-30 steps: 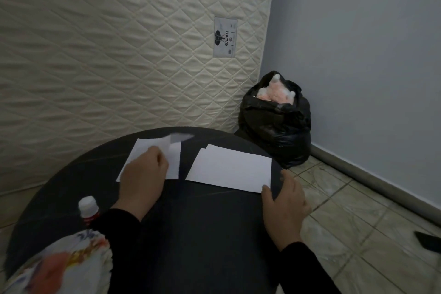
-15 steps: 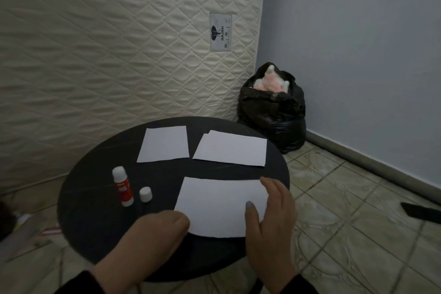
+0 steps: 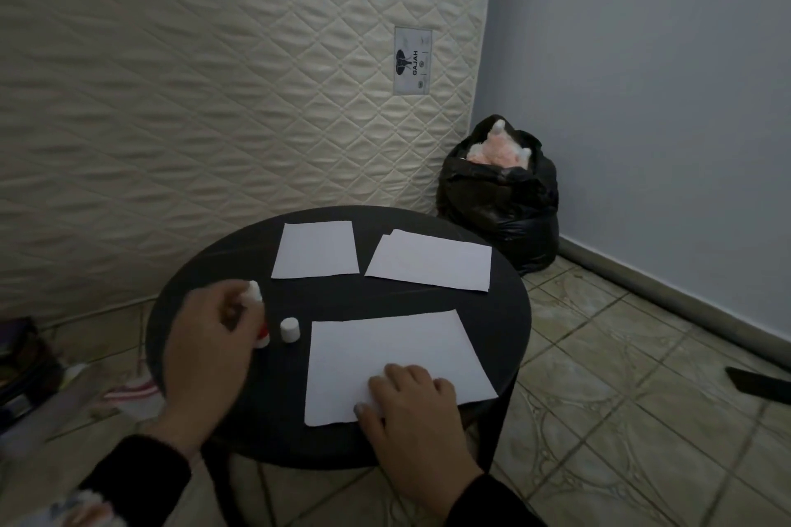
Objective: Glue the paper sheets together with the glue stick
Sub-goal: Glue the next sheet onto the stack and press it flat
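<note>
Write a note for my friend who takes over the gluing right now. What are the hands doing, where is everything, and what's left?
Left hand: fingers curled round the glue stick, which stands on the round black table.
Right hand: resting on the near paper sheet, holding it flat.
Cap: off, standing beside the glue stick.
Far side of the table: a single sheet and, to its right, a small stack of sheets.
Done: stick uncapped, one sheet laid out.
Left: no glue shows on the paper; spread it, then press another sheet on top.
</note>
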